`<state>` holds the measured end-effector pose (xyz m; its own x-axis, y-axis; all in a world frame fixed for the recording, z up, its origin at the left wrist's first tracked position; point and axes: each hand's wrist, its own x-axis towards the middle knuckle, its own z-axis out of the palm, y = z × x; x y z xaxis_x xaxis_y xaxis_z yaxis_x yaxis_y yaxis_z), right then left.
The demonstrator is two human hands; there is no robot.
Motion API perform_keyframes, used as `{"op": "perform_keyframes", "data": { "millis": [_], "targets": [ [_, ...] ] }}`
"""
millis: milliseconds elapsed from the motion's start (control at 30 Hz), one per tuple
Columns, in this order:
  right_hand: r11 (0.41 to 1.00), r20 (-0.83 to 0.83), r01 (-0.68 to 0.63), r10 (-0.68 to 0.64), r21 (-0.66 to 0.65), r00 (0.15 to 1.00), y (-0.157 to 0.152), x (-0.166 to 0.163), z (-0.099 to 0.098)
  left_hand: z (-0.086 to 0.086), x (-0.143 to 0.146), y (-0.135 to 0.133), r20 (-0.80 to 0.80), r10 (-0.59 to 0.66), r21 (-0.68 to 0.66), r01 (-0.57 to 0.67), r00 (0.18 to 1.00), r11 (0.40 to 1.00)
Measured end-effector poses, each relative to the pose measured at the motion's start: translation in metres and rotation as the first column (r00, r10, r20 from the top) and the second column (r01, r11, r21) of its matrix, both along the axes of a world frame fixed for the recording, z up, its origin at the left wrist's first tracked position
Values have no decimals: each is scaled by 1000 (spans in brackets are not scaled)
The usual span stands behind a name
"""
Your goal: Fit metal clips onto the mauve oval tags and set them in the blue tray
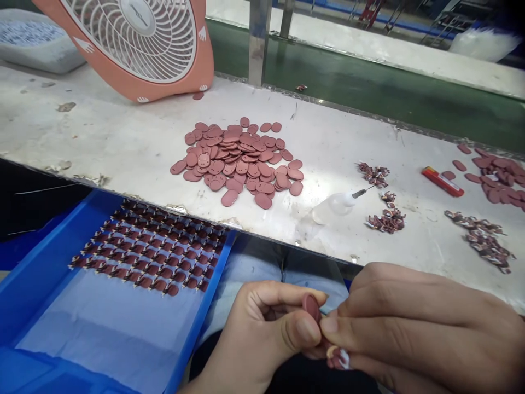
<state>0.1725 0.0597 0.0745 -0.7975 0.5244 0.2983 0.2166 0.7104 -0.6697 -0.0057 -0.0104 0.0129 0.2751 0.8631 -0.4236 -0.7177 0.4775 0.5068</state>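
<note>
Between the thumb and forefinger of my left hand [266, 334] is a reddish-brown oval disc [310, 307], held on edge. My right hand [422, 328] meets it from the right, its fingertips pinched against the disc's lower edge. A tiny painted figurine [338, 357] in brown, white and orange pokes out below the right fingertips. Whether it touches the disc is hidden by the fingers. Both hands are over my lap, in front of the worktable [123, 137]. On the table lie a pile of like discs [238, 158] and small clusters of figurines [386, 221].
A blue tray [209, 295] at lower left holds rows of discs with figurines on white paper. A needle-tipped bottle [338, 203] lies near the table edge. Further right are a red tube [443, 181] and more discs [500, 172]. A pink fan [139, 44] stands behind.
</note>
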Motion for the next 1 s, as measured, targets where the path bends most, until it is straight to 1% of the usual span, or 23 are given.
{"op": "perform_keyframes", "data": {
  "millis": [67,133,233,333,467,567,667,733,800,867,900,933,1000],
  "targets": [
    [999,-9,-34,34,-23,999,1,1,-1,-2,-2,1,8,-34,6,34,999,999],
    [996,20,-57,59,-62,998,2,2,1,-4,-4,2,28,-64,5,64,998,998],
    [998,31,-11,12,-59,999,2,4,3,-10,-7,2,61,-62,-47,65,996,997],
    [993,27,41,-38,-113,999,3,2,-1,-16,-9,0,79,-65,-82,72,995,994],
    [976,9,50,-49,-210,999,4,-7,-11,-19,-12,-1,74,-81,-30,83,994,996],
    [961,-18,50,-57,-271,998,4,-15,-14,-17,-14,-1,62,-92,25,91,994,996],
    [959,-68,44,-66,-281,996,2,-19,-17,-19,-16,0,45,-97,54,94,994,994],
    [977,-105,84,-106,-196,989,0,-22,-21,-21,-18,0,9,-48,54,47,999,997],
    [983,-128,184,-185,-20,974,-4,-26,-29,-23,-19,-2,-93,95,38,-92,991,995],
    [943,-158,276,-249,186,956,-8,-32,-41,-24,-20,-5,-219,264,47,-260,939,964],
    [915,-173,296,-255,274,951,-10,-36,-47,-24,-21,-6,-265,325,65,-319,908,945],
    [893,-184,297,-246,340,952,-11,-40,-52,-23,-21,-7,-298,366,85,-357,882,930],
    [865,-206,281,-212,415,955,-14,-49,-63,-21,-21,-9,-348,395,118,-379,850,918]
  ]
}}
